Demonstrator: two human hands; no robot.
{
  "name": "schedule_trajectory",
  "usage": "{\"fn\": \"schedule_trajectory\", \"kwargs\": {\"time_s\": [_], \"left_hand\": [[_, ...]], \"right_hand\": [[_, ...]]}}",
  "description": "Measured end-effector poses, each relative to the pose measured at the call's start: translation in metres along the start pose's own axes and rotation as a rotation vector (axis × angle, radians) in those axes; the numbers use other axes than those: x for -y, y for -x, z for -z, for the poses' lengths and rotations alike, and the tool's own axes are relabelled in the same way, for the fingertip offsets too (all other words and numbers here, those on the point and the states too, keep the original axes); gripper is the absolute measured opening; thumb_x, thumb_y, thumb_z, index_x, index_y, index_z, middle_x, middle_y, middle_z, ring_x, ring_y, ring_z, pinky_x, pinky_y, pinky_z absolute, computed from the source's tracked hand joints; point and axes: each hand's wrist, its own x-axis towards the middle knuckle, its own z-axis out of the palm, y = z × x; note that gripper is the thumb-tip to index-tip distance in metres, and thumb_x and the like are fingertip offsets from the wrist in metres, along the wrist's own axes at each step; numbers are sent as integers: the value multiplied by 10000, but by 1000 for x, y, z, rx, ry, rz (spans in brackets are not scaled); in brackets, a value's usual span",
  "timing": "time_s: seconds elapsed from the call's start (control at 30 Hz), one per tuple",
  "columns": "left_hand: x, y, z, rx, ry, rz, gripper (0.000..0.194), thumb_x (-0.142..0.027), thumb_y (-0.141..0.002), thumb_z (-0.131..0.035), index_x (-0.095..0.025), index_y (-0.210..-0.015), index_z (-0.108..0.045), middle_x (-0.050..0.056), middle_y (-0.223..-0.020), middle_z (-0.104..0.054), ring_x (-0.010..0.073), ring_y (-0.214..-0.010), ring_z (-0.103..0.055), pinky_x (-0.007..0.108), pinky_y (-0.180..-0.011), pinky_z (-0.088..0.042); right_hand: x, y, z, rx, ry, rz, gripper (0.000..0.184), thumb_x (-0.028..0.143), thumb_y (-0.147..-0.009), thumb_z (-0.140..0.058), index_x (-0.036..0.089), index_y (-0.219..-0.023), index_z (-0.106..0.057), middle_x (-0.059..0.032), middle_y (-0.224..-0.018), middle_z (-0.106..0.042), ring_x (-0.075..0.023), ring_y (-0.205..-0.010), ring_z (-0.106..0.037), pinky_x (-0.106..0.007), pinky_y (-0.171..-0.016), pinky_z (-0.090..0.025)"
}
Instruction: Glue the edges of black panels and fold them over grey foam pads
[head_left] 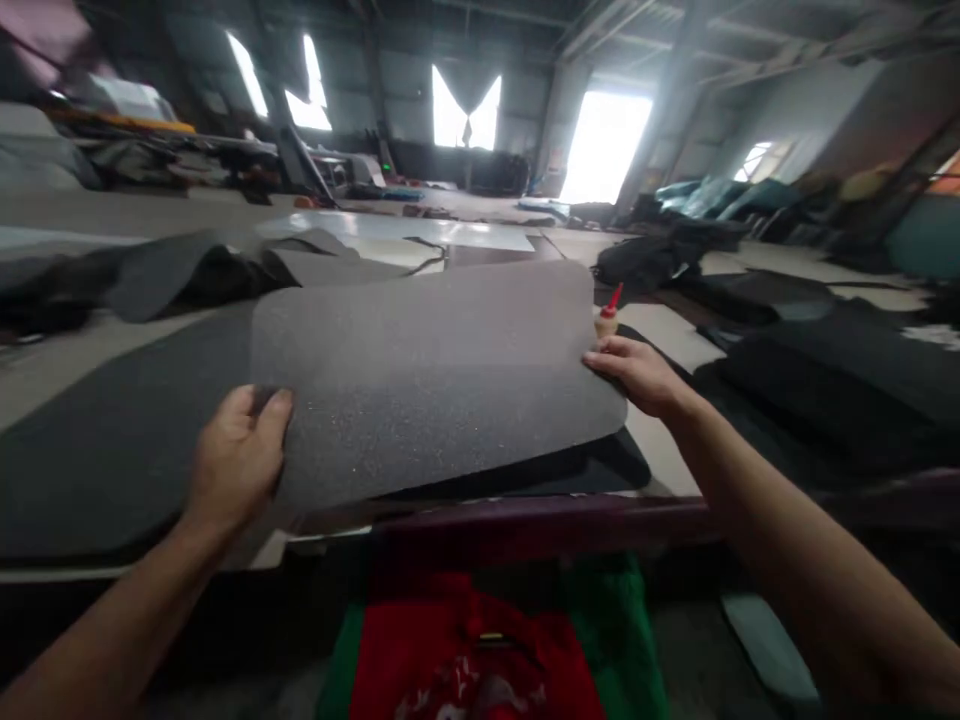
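Head: bottle (607, 324) behind right hand (634, 373)

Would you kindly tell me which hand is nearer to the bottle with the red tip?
The right hand: it is right beside the bottle, while the left hand is at the grey sheet's opposite end.

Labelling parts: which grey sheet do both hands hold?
The centre sheet, raised between left hand and right hand; the darker left sheet and curled rear sheet lie on the table.

Dim grey wall (403, 90), glaring white windows (448, 118), pale ceiling beams (598, 28), slanting pillar (670, 90)
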Motion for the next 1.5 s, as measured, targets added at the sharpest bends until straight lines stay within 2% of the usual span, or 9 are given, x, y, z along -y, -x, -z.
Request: {"fn": "schedule_trajectory", "kwargs": {"time_s": [0.1,0.23,0.37,0.47,0.6,0.77,1.17,1.33,1.5], "left_hand": [[-11,-5,-28,113,-114,-36,339,-442,-865,-516,-207,-1064,-656,4,-837,-656,187,-730,-604,242,-631,-407],[-13,-5,-57,246,-133,-69,350,-463,-874,-498,-227,-1084,-651,5,-860,-676,209,-750,-632,244,-609,-400],[-10,-4,-74,311,-241,-131,326,-490,-886,-469,-226,-991,-629,11,-817,-659,224,-740,-628,250,-604,-391],[-8,-5,-81,333,-319,-176,321,-492,-895,-454,-231,-991,-615,24,-870,-669,236,-782,-629,257,-627,-394],[-7,-8,-86,360,-382,-163,341,-514,-912,-427,-243,-1021,-605,40,-956,-685,250,-844,-638,259,-644,-400],[-5,-13,-87,366,-490,-180,384,-545,-921,-374,-243,-1031,-584,57,-935,-676,266,-850,-635,264,-643,-394],[-6,-10,-88,383,-600,-236,470,-555,-933,-302,-208,-1100,-571,138,-1066,-698,328,-940,-653,315,-711,-427],[-6,-9,-88,356,-592,-230,382,-549,-918,-360,-235,-1003,-561,105,-972,-700,315,-889,-649,296,-678,-407],[-10,-8,-87,351,-465,-217,347,-557,-872,-451,-233,-905,-572,68,-845,-660,286,-798,-613,280,-630,-366]], "right_hand": [[-22,23,22,-115,105,-30,425,512,-629,-807,198,-776,-561,42,-613,-518,-101,-492,-430,-220,-431,-270],[-54,41,37,-196,197,-67,442,578,-658,-741,195,-764,-548,40,-614,-518,-102,-498,-428,-218,-445,-287],[-82,47,43,-207,263,-54,403,558,-682,-709,197,-717,-532,46,-598,-502,-106,-515,-438,-215,-462,-304],[-92,48,43,-223,277,-58,353,527,-710,-672,202,-727,-534,47,-600,-509,-115,-532,-464,-215,-472,-324],[-94,47,41,-227,308,-67,327,513,-733,-649,206,-751,-537,43,-626,-530,-121,-549,-489,-214,-479,-342],[-92,49,38,-229,403,-77,267,463,-773,-626,206,-761,-553,42,-609,-521,-122,-530,-473,-218,-470,-321],[-97,48,36,-240,711,24,180,351,-833,-648,200,-745,-606,33,-629,-554,-140,-633,-500,-242,-563,-299],[-95,48,35,-228,777,20,182,354,-864,-648,206,-762,-618,18,-680,-600,-149,-678,-533,-240,-593,-321],[-93,47,34,-259,849,-21,153,364,-860,-674,212,-856,-653,-5,-725,-640,-172,-687,-563,-251,-594,-334]]}}
